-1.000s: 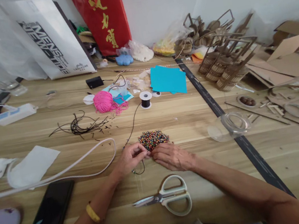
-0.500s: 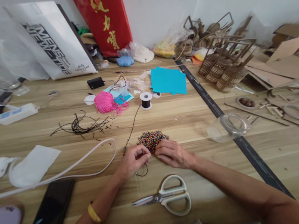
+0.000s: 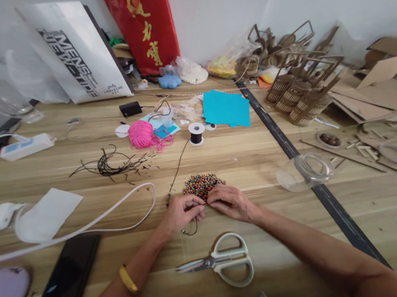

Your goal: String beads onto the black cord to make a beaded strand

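A heap of small multicoloured beads (image 3: pixel 202 183) lies on the wooden table just beyond my fingertips. My left hand (image 3: pixel 185 209) is closed in a pinch on a thin black cord (image 3: pixel 197 226), which hangs below it in a loop with a few beads at its end. On the far side of that hand, more strung beads (image 3: pixel 168 199) show along the cord, which runs back to a spool (image 3: pixel 196 133). My right hand (image 3: pixel 231 202) has its fingers pinched close to the left fingertips at the heap's near edge; whatever sits in them is too small to make out.
Scissors (image 3: pixel 216 261) with pale handles lie near me, blades pointing left. A white cable (image 3: pixel 116 199) and a black phone (image 3: pixel 61 290) are at left. Pink yarn (image 3: pixel 141 134), black cord pieces (image 3: pixel 110 165) and blue sheets (image 3: pixel 227 108) lie farther back. A clear container (image 3: pixel 302 171) is at right.
The right fingers have gone from lying low at the heap to a raised pinch. Both hands' fingertips now meet closely at the heap's near edge. The view has shifted slightly.
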`<state>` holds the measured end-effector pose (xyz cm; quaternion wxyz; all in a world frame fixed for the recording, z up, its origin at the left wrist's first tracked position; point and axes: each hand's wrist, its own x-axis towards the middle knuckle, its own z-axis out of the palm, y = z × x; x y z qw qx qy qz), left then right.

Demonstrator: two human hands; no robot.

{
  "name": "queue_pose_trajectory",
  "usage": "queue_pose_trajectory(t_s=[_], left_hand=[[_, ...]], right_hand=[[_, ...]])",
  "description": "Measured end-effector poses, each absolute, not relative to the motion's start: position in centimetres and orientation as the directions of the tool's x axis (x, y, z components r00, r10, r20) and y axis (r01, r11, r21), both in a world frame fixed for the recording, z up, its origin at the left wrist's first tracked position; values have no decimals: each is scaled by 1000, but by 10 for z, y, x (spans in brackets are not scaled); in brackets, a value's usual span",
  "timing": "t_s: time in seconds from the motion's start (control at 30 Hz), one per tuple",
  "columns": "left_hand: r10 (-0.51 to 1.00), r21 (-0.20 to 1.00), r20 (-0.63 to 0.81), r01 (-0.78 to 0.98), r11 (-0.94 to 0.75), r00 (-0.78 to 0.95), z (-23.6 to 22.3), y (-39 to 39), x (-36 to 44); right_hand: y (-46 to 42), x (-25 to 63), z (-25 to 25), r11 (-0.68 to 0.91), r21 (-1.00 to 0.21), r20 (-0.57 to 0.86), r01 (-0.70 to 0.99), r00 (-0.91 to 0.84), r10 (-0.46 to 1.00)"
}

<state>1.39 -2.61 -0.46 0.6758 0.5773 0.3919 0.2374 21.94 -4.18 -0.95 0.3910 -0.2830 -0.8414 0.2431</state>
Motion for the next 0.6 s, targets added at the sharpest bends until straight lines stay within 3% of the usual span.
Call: queue_pose_trajectory(t_s=[0.6], left_hand=[[778, 978, -187, 192, 87, 600, -4, -29, 14]], right_hand=[[-44, 218, -5, 691, -665, 487, 284, -536, 689]])
